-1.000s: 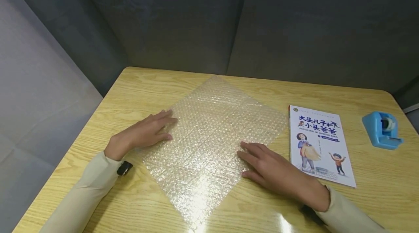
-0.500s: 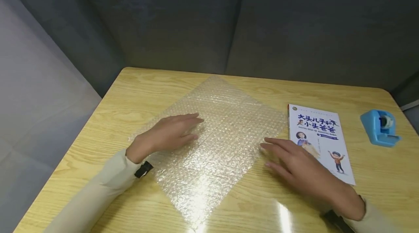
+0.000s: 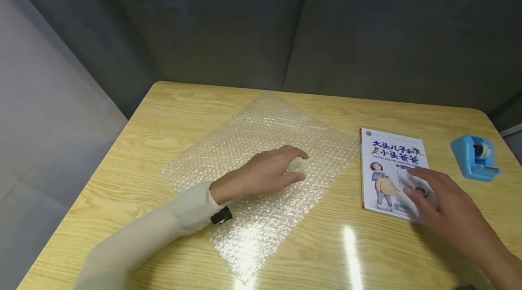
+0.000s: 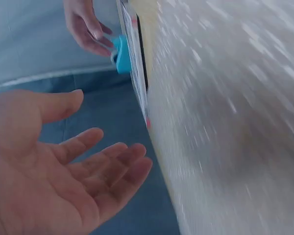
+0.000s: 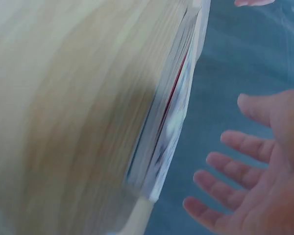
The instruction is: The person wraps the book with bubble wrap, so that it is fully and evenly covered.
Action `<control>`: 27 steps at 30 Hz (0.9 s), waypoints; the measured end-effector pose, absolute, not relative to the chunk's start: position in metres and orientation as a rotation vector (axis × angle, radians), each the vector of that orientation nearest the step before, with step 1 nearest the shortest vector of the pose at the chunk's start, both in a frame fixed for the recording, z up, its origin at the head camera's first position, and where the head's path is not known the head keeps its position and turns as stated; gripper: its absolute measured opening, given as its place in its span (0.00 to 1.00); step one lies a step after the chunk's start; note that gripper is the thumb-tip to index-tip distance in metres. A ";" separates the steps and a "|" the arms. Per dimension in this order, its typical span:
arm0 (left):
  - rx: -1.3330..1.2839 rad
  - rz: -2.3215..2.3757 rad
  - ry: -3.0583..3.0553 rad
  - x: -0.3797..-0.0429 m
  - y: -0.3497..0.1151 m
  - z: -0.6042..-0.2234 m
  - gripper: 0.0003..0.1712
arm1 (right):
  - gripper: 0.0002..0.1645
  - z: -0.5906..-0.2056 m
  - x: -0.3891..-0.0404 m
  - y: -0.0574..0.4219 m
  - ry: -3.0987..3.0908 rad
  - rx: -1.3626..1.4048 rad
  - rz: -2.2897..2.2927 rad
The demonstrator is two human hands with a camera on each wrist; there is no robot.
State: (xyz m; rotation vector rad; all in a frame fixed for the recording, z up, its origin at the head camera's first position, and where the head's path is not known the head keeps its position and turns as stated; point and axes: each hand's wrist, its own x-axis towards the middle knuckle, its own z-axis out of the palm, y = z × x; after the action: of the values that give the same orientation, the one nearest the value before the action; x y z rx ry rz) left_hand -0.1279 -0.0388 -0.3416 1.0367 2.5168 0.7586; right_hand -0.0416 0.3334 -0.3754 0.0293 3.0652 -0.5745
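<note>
A sheet of clear bubble wrap (image 3: pixel 253 145) lies flat on the wooden table, turned like a diamond. Over its middle hovers my left hand (image 3: pixel 261 174), fingers slightly bent and nothing in them; the left wrist view shows the palm (image 4: pixel 54 191) bare. To the right of the sheet lies a white children's book (image 3: pixel 391 176) with blue Chinese lettering and drawn figures on its cover. My right hand (image 3: pixel 452 208) is above the book's lower right corner, hiding part of the cover. Its fingers are spread and hold nothing, with the page edges (image 5: pixel 166 112) close by in the right wrist view.
A blue tape dispenser (image 3: pixel 475 158) with a roll in it stands at the right, beyond the book. The table (image 3: pixel 195 104) has rounded back corners and ends at a dark grey curtain (image 3: pixel 228 22). A pale cloth (image 3: pixel 53 145) hangs at the left.
My left hand has moved right from the bubble wrap's left edge to over its middle. My right hand has left the sheet's right edge and moved right to above the book.
</note>
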 end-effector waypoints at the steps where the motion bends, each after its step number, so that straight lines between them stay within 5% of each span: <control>1: 1.040 0.775 2.497 -0.128 -0.032 -0.342 0.30 | 0.37 -0.376 -0.042 0.339 3.056 0.093 -0.559; 16: 0.543 1.335 1.816 -0.124 0.056 -0.349 0.39 | 0.48 -0.386 -0.038 0.379 2.889 0.578 -0.707; 27: 0.104 1.500 1.523 -0.124 0.089 -0.358 0.26 | 0.54 -0.392 -0.040 0.385 2.671 0.610 -0.918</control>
State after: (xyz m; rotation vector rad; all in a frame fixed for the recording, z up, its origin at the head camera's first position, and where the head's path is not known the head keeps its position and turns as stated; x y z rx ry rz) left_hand -0.1243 0.0894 -0.3577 0.1039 1.5235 1.5004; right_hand -0.0398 0.3850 -0.3917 0.6104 2.6713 -0.9182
